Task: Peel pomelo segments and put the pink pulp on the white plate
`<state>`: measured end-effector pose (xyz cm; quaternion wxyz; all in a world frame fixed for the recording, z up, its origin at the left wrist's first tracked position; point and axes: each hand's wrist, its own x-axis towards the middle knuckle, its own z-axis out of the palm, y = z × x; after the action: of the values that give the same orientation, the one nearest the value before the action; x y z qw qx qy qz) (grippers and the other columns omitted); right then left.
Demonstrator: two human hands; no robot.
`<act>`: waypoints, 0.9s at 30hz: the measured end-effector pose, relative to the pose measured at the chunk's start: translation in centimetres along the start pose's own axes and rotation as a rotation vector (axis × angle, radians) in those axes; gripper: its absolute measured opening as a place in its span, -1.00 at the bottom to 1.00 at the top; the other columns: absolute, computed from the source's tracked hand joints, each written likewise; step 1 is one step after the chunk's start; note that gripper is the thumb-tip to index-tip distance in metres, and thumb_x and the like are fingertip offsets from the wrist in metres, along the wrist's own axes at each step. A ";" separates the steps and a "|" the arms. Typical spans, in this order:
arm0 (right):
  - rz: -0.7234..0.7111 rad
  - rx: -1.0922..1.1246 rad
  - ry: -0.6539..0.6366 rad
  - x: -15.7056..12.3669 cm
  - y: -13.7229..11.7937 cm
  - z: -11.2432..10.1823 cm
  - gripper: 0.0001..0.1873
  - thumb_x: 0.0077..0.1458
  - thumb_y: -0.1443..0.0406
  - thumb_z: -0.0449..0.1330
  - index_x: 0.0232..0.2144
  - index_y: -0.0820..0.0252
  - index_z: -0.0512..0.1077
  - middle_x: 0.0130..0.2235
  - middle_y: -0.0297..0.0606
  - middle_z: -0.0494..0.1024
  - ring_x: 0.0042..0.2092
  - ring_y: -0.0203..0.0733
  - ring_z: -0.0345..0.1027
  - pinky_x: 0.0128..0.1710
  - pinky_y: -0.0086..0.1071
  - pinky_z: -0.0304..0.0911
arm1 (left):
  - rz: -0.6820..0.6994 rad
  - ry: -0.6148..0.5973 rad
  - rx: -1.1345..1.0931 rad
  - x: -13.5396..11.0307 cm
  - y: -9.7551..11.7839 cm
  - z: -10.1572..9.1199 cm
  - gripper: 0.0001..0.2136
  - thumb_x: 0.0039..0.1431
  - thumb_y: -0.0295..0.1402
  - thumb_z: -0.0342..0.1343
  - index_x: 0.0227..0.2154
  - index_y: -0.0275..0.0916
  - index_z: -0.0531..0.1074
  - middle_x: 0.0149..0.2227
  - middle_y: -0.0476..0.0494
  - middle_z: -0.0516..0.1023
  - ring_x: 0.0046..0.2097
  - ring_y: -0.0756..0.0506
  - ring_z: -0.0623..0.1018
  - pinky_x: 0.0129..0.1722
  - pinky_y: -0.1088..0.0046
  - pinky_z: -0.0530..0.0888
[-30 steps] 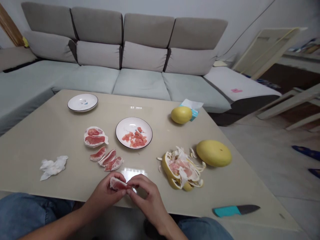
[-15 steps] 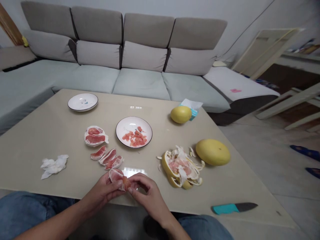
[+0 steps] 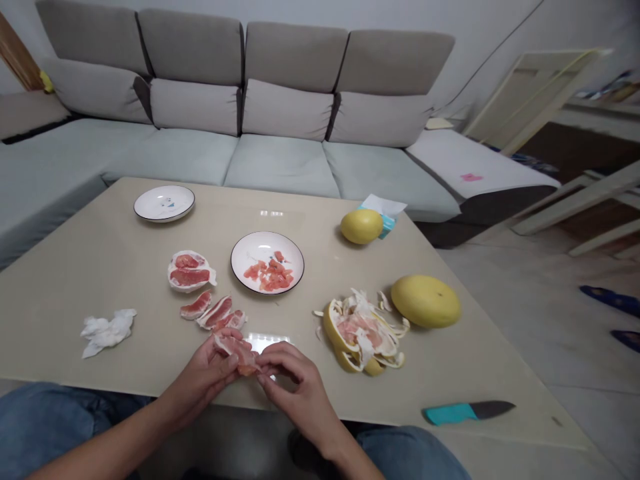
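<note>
Left hand [image 3: 205, 373]: curled around the pomelo segment [image 3: 240, 357], thumb on the near side, probably to steady it without crushing the soft flesh.
Right hand [image 3: 297, 380]: thumb and forefinger pinched narrow at the segment's right end, a grip that seems suited to thin membrane; whether they hold skin or flesh, I cannot tell.
Held segment: between both hands, above the table's near edge, close to the body, likely for fine fingerwork.
Loose segments [image 3: 216, 312]: just beyond the left hand, apparently parked within easy reach.
Peeled pomelo portion [image 3: 190, 272]: farther left, cut side showing, beside those segments.
Near plate [image 3: 245, 250]: central, beyond the hands, holding red flesh pieces [image 3: 275, 277]; the spot looks reachable for either hand.
Rind heap [image 3: 333, 333]: right of the hands, pale scraps gathered in yellow peel, presumably keeping waste together.
Whole pomelo [image 3: 425, 301]: right of the rind, out of the working space.
Knife [image 3: 453, 413]: near right, blade pointing away from the hands, which seems the safer way round.
Crumpled tissue [image 3: 109, 332]: near left, apart from the fruit.
</note>
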<state>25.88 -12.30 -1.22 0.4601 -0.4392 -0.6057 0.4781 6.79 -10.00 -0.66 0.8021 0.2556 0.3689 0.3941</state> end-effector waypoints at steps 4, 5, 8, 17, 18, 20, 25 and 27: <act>-0.025 -0.057 0.006 0.0 -0.2 -0.2 -0.82 0.11 0.38 0.19 -0.26 0.11 0.57 -0.27 -0.19 0.54 -0.27 -0.22 0.44 -0.28 -0.38 0.40 | -0.011 0.018 0.000 0.0 0.3 0.4 -0.71 0.06 -0.38 0.30 -0.17 -0.19 0.39 -0.17 -0.08 0.52 -0.14 -0.05 0.54 -0.01 0.38 0.42; -0.033 -0.076 0.009 0.1 -0.2 -0.3 -0.82 0.11 0.39 0.18 -0.27 0.11 0.57 -0.28 -0.20 0.55 -0.27 -0.21 0.44 -0.27 -0.37 0.39 | -0.019 0.029 0.004 0.0 0.3 0.4 -0.71 0.05 -0.38 0.31 -0.17 -0.19 0.40 -0.18 -0.08 0.52 -0.14 -0.05 0.55 -0.02 0.38 0.43; -0.068 -0.129 0.017 0.0 -0.1 -0.3 -0.80 0.11 0.41 0.17 -0.28 0.11 0.57 -0.29 -0.21 0.56 -0.26 -0.22 0.44 -0.24 -0.36 0.38 | -0.035 0.039 0.006 0.0 0.2 0.2 -0.71 0.06 -0.37 0.30 -0.15 -0.20 0.41 -0.18 -0.09 0.52 -0.14 -0.07 0.55 -0.02 0.36 0.43; -0.089 -0.210 -0.033 -0.4 0.5 -0.1 -0.85 0.12 0.43 0.11 -0.33 0.14 0.45 -0.32 -0.24 0.50 -0.28 -0.24 0.39 -0.28 -0.40 0.32 | -0.076 0.032 0.055 -0.1 0.0 0.0 -0.71 0.15 -0.29 0.21 -0.08 -0.22 0.42 -0.15 -0.17 0.49 -0.14 -0.12 0.55 -0.03 0.21 0.46; -0.081 -0.205 -0.043 -0.4 0.5 0.0 -0.86 0.13 0.43 0.10 -0.33 0.14 0.44 -0.32 -0.25 0.48 -0.29 -0.25 0.38 -0.29 -0.41 0.31 | -0.079 0.019 0.053 -0.1 0.0 0.0 -0.72 0.16 -0.28 0.20 -0.08 -0.23 0.42 -0.16 -0.17 0.50 -0.15 -0.12 0.55 -0.03 0.21 0.46; -0.048 -0.182 -0.052 -0.5 0.4 0.1 -0.87 0.12 0.43 0.08 -0.35 0.14 0.41 -0.32 -0.27 0.46 -0.31 -0.27 0.36 -0.32 -0.44 0.29 | -0.083 -0.016 0.044 -0.1 0.0 0.0 -0.72 0.17 -0.29 0.19 -0.07 -0.22 0.41 -0.19 -0.16 0.51 -0.15 -0.11 0.56 -0.03 0.22 0.45; 0.084 -0.073 -0.047 -0.3 0.3 0.4 -0.92 0.04 0.41 0.11 -0.44 0.15 0.37 -0.39 -0.33 0.43 -0.40 -0.31 0.32 -0.43 -0.48 0.23 | -0.087 -0.078 0.031 -0.3 -0.1 -0.3 -0.70 0.17 -0.35 0.19 -0.03 -0.21 0.39 -0.17 -0.16 0.50 -0.14 -0.13 0.56 -0.02 0.25 0.44; 0.134 -0.029 -0.055 -0.2 0.2 0.3 -0.94 0.04 0.39 0.12 -0.46 0.16 0.36 -0.41 -0.34 0.42 -0.42 -0.32 0.31 -0.45 -0.49 0.21 | -0.092 -0.088 0.029 -0.3 -0.1 -0.4 -0.69 0.17 -0.37 0.19 -0.02 -0.21 0.39 -0.16 -0.16 0.50 -0.14 -0.12 0.57 -0.01 0.25 0.43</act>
<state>25.60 -12.50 -1.50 0.4040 -0.4721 -0.5942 0.5108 6.37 -10.28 -0.83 0.8309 0.2670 0.3503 0.3400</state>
